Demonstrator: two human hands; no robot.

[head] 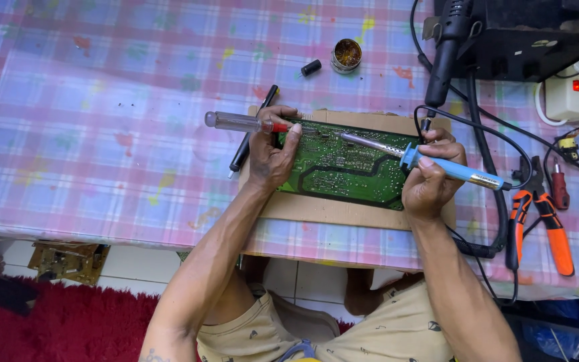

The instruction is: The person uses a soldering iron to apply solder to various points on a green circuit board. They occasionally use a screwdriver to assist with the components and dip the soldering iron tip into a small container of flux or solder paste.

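The left hand (271,155) lay on the left end of a green circuit board (343,171), its fingers curled and pinching a clear-handled desoldering pump (239,122) whose tip pointed at the board's upper edge. The right hand (430,175) had its fingers pressed together around the blue handle of a soldering iron (430,164), and the metal tip of the iron reached left onto the board, near the middle of its upper part. The board rested on a sheet of brown cardboard (343,214) at the near edge of the table (102,134), which was covered with a pink and blue checked cloth.

To do this step well, I judged that the iron tip should stay steady on 1 joint only, and the pump nozzle should come very close beside it before it is released. The left hand should also keep the board from sliding on the cardboard.

Toward the far edge of the table stood 1 small round tin (346,55), open, with a brownish content that could be flux or paste; I could not tell which. A small black cylinder (311,68) lay just beside it. A black pen-like tool (252,127) lay under the pump. Orange-handled pliers (544,221) lay near the right edge, close to a black cable (490,201).
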